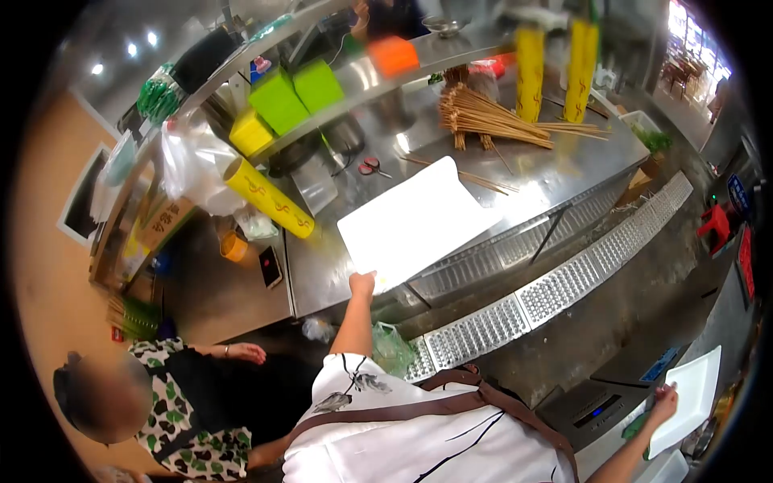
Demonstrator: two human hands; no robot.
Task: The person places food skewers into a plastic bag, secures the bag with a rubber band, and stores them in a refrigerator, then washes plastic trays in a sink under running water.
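A large flat white board (419,221) with a curved notch in its right side lies on the steel counter. My left hand (364,283) is closed on its near left corner, the arm stretched forward. Far to the right, my right hand (665,402) grips the edge of a white rectangular tray (694,390), tilted above the equipment there. Just beyond the board are red-handled scissors (372,167) and a few loose thin sticks (475,181). A yellow patterned cylinder (270,197) leans to the board's left.
A heap of wooden skewers (495,117) and two upright yellow cylinders (529,76) stand at the far right of the counter (322,278). Green boxes (278,101) sit on the shelf. A phone (270,267) lies at left. A co-worker (193,402) stands close on my left.
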